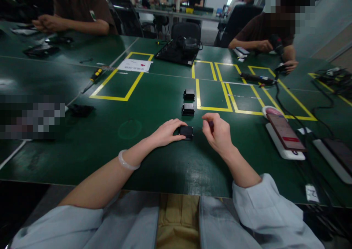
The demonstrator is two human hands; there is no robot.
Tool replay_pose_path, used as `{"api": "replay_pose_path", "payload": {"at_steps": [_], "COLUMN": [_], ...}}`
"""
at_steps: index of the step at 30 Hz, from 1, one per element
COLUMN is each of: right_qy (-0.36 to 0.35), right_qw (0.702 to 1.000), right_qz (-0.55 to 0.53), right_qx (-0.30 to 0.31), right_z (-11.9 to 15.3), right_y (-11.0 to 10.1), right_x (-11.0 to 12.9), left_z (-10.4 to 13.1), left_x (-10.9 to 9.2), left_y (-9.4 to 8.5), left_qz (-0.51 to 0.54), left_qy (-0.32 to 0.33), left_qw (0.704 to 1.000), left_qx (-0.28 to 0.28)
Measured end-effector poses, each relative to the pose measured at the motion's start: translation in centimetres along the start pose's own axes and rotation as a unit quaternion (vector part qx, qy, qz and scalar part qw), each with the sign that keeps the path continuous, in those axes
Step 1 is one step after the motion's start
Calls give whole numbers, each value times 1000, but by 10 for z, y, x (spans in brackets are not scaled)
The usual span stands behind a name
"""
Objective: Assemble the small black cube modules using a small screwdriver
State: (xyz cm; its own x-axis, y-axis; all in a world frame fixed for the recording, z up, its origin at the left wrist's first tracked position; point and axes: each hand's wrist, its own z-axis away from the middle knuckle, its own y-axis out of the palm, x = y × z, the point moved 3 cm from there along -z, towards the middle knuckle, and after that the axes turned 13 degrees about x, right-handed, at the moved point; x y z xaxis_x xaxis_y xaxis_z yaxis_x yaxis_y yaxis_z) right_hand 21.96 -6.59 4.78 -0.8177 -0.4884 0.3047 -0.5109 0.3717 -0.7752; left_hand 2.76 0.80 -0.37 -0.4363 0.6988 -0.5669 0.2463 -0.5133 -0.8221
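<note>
My left hand [168,132], with a pale bracelet at the wrist, has its thumb and fingers closed around a small black boxy part [186,132] resting on the green table. To the right of that part, my right hand [218,133] is curled in a pinch, a short gap away from it. Something small and dark shows between its fingers, too hidden to name. Just beyond the held part, two similar small black parts stand in a line, a nearer one [188,109] and a farther one [189,94].
A phone [286,131] lies on a white device at right, among black cables. Yellow tape [214,109] marks rectangles on the table [156,172]. A yellow-black screwdriver [96,74] and a paper sheet [134,65] lie at left. Co-workers sit across, one holding a power tool [276,44].
</note>
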Motion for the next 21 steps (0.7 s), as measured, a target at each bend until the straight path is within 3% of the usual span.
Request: {"api": "replay_pose_path", "payload": {"at_steps": [12,21], "right_qy": [-2,5], "right_qw": [1000,1000], "right_qz": [-3,2], "right_qx": [16,-8], "right_z": [-1,0], "right_y": [-3,1], "right_x": [1,-1], "left_z": [1,0], "left_x": [1,-2], "left_y": [1,-1], "left_qz": [4,4], "left_qy": [-1,-1], "left_qw": [1000,1000], "left_qx": [1,0]}}
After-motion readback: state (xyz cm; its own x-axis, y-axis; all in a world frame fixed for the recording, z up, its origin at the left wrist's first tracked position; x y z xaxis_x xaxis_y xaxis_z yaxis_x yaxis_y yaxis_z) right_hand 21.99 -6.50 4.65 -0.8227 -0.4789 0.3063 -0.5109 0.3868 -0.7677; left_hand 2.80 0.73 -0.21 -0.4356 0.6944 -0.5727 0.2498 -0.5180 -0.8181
